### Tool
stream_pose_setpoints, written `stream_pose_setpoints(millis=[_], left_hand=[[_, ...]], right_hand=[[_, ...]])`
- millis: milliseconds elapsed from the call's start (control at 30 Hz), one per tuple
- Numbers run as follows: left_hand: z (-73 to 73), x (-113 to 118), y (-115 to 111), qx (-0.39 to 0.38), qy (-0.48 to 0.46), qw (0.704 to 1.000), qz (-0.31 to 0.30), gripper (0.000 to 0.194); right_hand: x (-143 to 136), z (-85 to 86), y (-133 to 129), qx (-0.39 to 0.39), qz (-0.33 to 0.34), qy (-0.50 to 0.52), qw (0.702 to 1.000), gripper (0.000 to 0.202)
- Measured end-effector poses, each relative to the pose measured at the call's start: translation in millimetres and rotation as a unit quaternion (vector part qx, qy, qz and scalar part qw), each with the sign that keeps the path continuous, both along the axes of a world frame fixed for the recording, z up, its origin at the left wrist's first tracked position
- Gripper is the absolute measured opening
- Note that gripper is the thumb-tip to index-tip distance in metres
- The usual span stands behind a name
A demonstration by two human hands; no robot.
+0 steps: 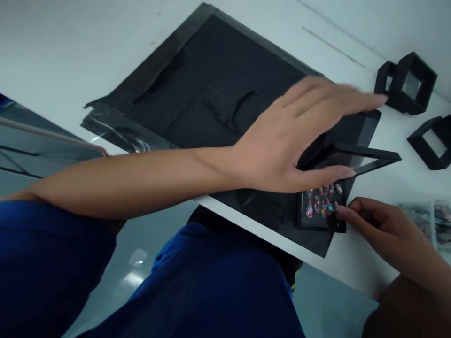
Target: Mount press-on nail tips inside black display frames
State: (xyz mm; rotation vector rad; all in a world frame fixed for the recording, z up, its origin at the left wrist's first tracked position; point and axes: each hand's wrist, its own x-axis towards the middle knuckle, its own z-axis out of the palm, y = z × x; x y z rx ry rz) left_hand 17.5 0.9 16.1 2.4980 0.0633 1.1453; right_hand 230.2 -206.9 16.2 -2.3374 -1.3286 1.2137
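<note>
My left hand (282, 145) reaches across from the left, with its fingers stretched out and thumb apart. Its thumb lies over the frame of a raised black lid (373, 152) with a clear window; whether it touches the lid I cannot tell. Below the thumb is a black tray (306, 223) bearing several decorated press-on nails (317, 204), pink and glittery, one with a blue flower. My right hand (377, 220) comes from the right, thumb and finger pinched at the tray's right edge. Part of the lid is hidden behind the left hand.
Black corrugated sheet (197, 80) with plastic wrapping lies under the hands on the white table (52, 61). Black open box frames (417, 94) stand at the right, another black frame (428, 157) nearer. A clear container (437, 206) with small pieces sits at the right edge.
</note>
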Motion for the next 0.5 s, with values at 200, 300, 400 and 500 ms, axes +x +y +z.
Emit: stream_pose_setpoints(millis=[200, 300, 400, 500], left_hand=[[-13.5, 4.9, -8.8, -0.150, 0.113, 0.981, -0.042, 0.031], [-11.8, 5.4, -9.0, -0.158, 0.129, 0.977, -0.062, 0.028], [-10.2, 3.6, -9.5, -0.155, 0.120, 0.977, -0.088, 0.031], [-10.6, 1.7, -9.8, -0.128, 0.127, 0.977, -0.118, 0.034]], right_hand=[[-1.4, 0.7, 4.2, 0.032, 0.000, -0.026, 0.999, 0.055], [-4.2, 5.7, 6.1, 0.072, -0.032, -0.051, 0.996, 0.052], [-11.4, 9.9, 4.9, 0.163, -0.096, -0.081, 0.979, 0.047], [-17.5, 7.2, -1.5, 0.285, -0.157, -0.095, 0.941, 0.033]])
